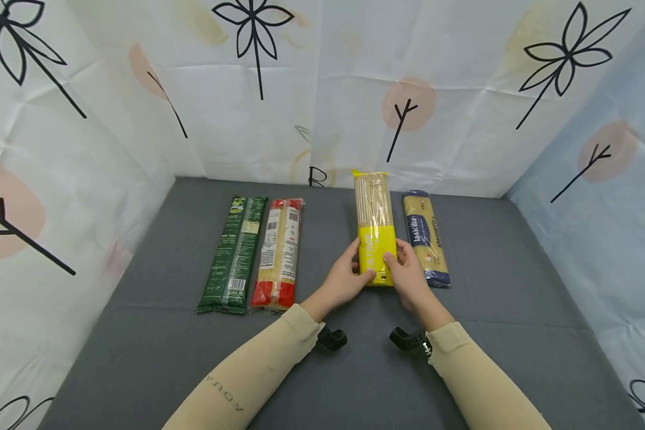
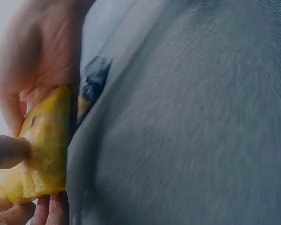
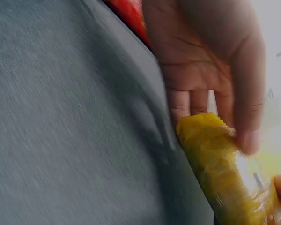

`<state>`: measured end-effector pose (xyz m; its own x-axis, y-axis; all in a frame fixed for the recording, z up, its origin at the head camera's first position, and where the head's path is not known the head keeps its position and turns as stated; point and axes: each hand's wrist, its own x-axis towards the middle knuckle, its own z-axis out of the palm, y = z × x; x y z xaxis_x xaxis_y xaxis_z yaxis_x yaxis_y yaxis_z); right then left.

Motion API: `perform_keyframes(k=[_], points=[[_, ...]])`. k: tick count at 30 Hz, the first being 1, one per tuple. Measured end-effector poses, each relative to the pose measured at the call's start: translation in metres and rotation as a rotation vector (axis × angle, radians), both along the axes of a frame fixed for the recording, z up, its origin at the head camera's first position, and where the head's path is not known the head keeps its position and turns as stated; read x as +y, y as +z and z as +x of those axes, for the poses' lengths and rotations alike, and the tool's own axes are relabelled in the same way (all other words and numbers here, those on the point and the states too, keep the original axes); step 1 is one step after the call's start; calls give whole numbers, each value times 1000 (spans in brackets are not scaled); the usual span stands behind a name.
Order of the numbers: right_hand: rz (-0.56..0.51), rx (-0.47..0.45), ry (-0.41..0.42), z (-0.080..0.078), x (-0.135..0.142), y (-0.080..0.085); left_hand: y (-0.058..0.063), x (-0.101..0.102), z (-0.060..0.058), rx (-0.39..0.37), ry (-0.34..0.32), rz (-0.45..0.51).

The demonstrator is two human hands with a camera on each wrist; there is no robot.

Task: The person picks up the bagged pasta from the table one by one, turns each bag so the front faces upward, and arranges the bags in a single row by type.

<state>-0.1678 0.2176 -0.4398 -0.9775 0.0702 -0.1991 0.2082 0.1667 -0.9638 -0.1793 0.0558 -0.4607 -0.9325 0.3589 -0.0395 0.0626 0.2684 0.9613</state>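
A yellow-ended clear packet of spaghetti (image 1: 376, 251) is held between both hands near the back of the table. My left hand (image 1: 344, 278) grips its left edge, thumb on the front and fingers behind. On the opposite edge, my right hand (image 1: 410, 275) grips it the same way. In the left wrist view the yellow end of the packet (image 2: 47, 145) is pinched by thumb and fingers, just off the grey cloth. The right wrist view shows the crinkled yellow end (image 3: 220, 164) with a thumb over it. Just right of it lies a blue-ended spaghetti packet (image 1: 427, 239).
Left of the hands lie a red-ended spaghetti packet (image 1: 278, 257) and a dark green packet (image 1: 233, 257), side by side. Grey cloth (image 1: 365, 388) covers the table. A patterned white curtain (image 1: 333, 119) hangs behind and along both sides.
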Motion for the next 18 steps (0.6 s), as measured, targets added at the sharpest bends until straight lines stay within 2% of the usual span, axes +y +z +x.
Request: perform_keyframes(k=[5, 11, 18], points=[[21, -75, -42, -8, 10, 1, -8, 17, -5, -29, -7, -61], [55, -148, -56, -17, 14, 3, -10, 22, -15, -68, -55, -83], [105, -156, -34, -22, 18, 3, -10, 28, -20, -45, -71, -170]])
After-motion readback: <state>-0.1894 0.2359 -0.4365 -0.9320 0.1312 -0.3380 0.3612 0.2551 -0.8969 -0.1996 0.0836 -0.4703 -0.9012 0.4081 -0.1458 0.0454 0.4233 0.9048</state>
